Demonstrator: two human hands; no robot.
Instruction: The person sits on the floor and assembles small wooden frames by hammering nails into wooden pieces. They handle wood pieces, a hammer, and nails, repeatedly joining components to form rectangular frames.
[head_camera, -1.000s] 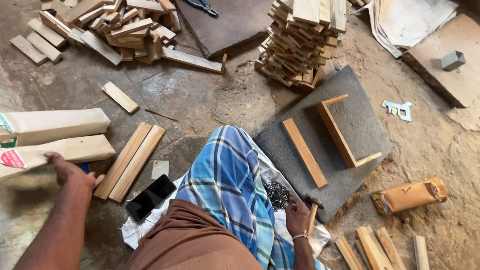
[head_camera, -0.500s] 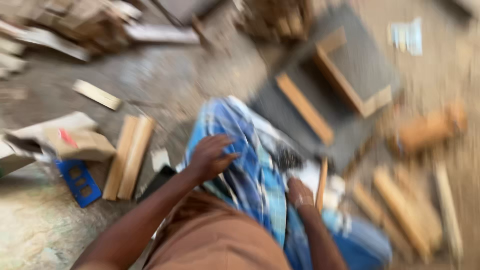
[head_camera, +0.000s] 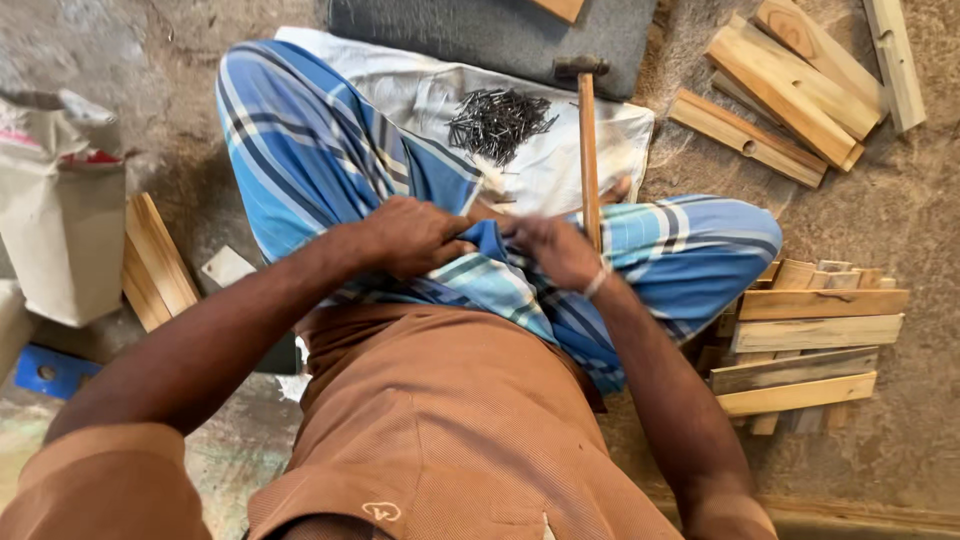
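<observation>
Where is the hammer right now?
In the head view, the hammer lies just right of centre on the white cloth, head toward the grey mat, beside the pile of nails, handle reaching the right hand.

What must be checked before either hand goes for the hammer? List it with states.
1. Left hand free: not ok, gripping the blue checked cloth.
2. Right hand free: not ok, also on the cloth fold.
3. Hammer within sight: ok, handle lies beside the right hand, head by the grey mat.
4. Nails gathered: ok, heaped on the white sheet.
5. Wood strips close: ok, stacked to the right.
6. Hammer head tight: cannot tell.
</observation>
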